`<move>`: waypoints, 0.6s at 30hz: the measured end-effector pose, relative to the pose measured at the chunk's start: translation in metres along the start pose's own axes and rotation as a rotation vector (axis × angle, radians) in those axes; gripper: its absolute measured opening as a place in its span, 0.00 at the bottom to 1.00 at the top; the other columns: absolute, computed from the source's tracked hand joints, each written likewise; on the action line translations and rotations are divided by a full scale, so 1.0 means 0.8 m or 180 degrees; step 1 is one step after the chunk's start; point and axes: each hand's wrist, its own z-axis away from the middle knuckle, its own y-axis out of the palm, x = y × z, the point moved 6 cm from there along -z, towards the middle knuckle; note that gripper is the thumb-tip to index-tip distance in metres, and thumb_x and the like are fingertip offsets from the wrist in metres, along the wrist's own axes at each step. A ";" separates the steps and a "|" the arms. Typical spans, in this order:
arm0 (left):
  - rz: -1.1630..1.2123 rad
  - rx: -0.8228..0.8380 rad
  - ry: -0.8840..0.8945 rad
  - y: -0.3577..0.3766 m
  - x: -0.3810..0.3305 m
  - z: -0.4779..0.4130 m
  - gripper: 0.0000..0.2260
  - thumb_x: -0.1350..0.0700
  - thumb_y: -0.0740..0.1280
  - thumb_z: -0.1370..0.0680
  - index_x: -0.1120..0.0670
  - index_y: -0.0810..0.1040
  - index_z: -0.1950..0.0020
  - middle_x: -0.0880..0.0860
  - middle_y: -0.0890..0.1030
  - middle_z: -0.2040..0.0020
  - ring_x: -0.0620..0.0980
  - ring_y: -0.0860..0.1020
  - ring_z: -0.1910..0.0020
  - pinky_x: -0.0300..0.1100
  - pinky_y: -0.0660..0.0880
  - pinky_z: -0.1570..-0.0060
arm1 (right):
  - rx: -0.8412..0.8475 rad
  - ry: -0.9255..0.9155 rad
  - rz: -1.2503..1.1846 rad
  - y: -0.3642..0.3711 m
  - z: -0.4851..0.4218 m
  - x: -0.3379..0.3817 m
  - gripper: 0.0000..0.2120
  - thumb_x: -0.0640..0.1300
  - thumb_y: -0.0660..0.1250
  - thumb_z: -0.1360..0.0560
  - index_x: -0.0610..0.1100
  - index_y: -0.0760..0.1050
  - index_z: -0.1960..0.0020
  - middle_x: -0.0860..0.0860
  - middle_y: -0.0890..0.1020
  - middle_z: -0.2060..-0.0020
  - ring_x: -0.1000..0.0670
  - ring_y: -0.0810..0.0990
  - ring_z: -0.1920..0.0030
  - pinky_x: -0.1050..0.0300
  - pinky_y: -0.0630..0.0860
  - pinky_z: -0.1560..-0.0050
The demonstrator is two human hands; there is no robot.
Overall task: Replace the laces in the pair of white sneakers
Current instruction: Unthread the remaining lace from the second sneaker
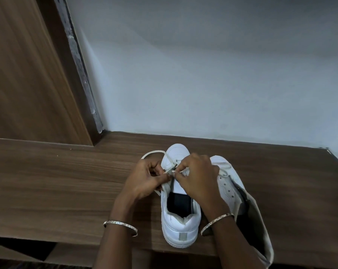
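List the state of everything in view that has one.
Centre sneaker: upright, heel toward camera, lacing unfinished.
Second sneaker: tipped on its side, upper eyelets empty.
Lace: loose loop on table.
Left hand: pinches lace.
Right hand: pinches lace.

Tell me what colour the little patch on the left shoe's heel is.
Grey. The patch on the heel of the white sneaker shows in the head view.
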 end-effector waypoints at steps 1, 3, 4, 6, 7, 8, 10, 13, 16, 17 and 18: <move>0.0001 0.0007 -0.0002 0.000 0.000 0.000 0.10 0.64 0.76 0.27 0.62 0.77 0.66 0.63 0.82 0.67 0.55 0.81 0.71 0.44 0.78 0.69 | -0.0120 0.0011 -0.0043 -0.003 0.000 -0.001 0.03 0.53 0.72 0.27 0.55 0.83 0.57 0.58 0.80 0.50 0.51 0.72 0.39 0.50 0.63 0.44; -0.0008 0.0017 -0.0025 -0.001 0.000 0.000 0.10 0.63 0.76 0.27 0.62 0.78 0.65 0.63 0.83 0.67 0.55 0.81 0.70 0.45 0.79 0.68 | -0.0329 0.0211 -0.0359 -0.012 -0.002 -0.012 0.04 0.52 0.73 0.29 0.54 0.83 0.62 0.59 0.82 0.57 0.52 0.78 0.46 0.49 0.70 0.43; 0.0000 0.0025 -0.0040 -0.001 0.001 0.000 0.10 0.63 0.76 0.27 0.62 0.78 0.66 0.63 0.83 0.67 0.56 0.81 0.70 0.45 0.79 0.68 | -0.0433 0.0374 -0.0598 -0.018 -0.003 -0.023 0.04 0.51 0.73 0.31 0.54 0.83 0.64 0.60 0.82 0.61 0.53 0.80 0.51 0.48 0.74 0.44; 0.0011 0.0036 -0.0045 0.000 0.001 -0.001 0.11 0.63 0.76 0.27 0.60 0.78 0.66 0.62 0.83 0.67 0.55 0.81 0.70 0.45 0.79 0.68 | -0.0670 0.0690 -0.0995 -0.033 -0.004 -0.046 0.02 0.49 0.72 0.35 0.54 0.83 0.66 0.60 0.83 0.67 0.54 0.82 0.58 0.49 0.78 0.49; 0.0018 0.0035 -0.0046 0.000 0.000 -0.001 0.11 0.64 0.76 0.27 0.60 0.77 0.67 0.62 0.83 0.67 0.55 0.81 0.70 0.45 0.78 0.68 | -0.0792 0.0821 -0.1116 -0.040 -0.004 -0.058 0.03 0.48 0.72 0.35 0.53 0.83 0.67 0.59 0.83 0.67 0.54 0.82 0.59 0.51 0.79 0.51; 0.0037 0.0037 -0.0051 0.001 0.000 -0.001 0.11 0.64 0.76 0.27 0.60 0.77 0.67 0.62 0.82 0.68 0.54 0.81 0.71 0.45 0.78 0.68 | -0.0888 0.0933 -0.1177 -0.047 -0.004 -0.069 0.03 0.46 0.73 0.34 0.51 0.83 0.66 0.58 0.83 0.67 0.54 0.82 0.60 0.53 0.79 0.54; 0.0053 0.0043 -0.0063 0.001 0.000 0.000 0.11 0.64 0.75 0.27 0.61 0.77 0.67 0.62 0.82 0.68 0.55 0.81 0.71 0.45 0.78 0.69 | -0.1025 0.1192 -0.1230 -0.058 -0.003 -0.089 0.05 0.43 0.73 0.31 0.48 0.83 0.66 0.57 0.83 0.67 0.53 0.81 0.61 0.58 0.75 0.60; 0.0053 0.0048 -0.0049 0.000 0.000 0.001 0.11 0.64 0.75 0.27 0.60 0.77 0.67 0.59 0.82 0.70 0.53 0.80 0.73 0.47 0.78 0.68 | -0.1281 0.1546 -0.1283 -0.071 0.002 -0.110 0.06 0.43 0.71 0.31 0.48 0.80 0.66 0.55 0.81 0.68 0.50 0.82 0.62 0.56 0.75 0.60; 0.0052 0.0023 -0.0041 0.000 0.000 0.001 0.11 0.64 0.75 0.27 0.59 0.77 0.67 0.60 0.82 0.69 0.53 0.80 0.73 0.48 0.78 0.67 | -0.1279 0.1593 -0.1278 -0.076 0.003 -0.114 0.06 0.46 0.70 0.30 0.47 0.79 0.66 0.55 0.81 0.68 0.48 0.82 0.61 0.54 0.76 0.58; 0.0026 -0.0001 -0.0032 0.000 0.000 0.001 0.11 0.64 0.75 0.27 0.59 0.77 0.66 0.60 0.82 0.69 0.52 0.80 0.72 0.48 0.79 0.67 | -0.1209 0.1553 -0.1176 -0.076 0.003 -0.113 0.07 0.47 0.70 0.30 0.47 0.79 0.66 0.54 0.81 0.68 0.48 0.82 0.60 0.53 0.77 0.57; -0.0018 -0.0047 0.0003 0.001 -0.001 0.000 0.10 0.63 0.76 0.28 0.57 0.77 0.65 0.58 0.82 0.68 0.51 0.80 0.71 0.48 0.79 0.67 | -0.1118 0.1507 -0.1010 -0.075 0.003 -0.112 0.07 0.48 0.69 0.30 0.48 0.78 0.65 0.54 0.82 0.67 0.47 0.82 0.59 0.51 0.78 0.55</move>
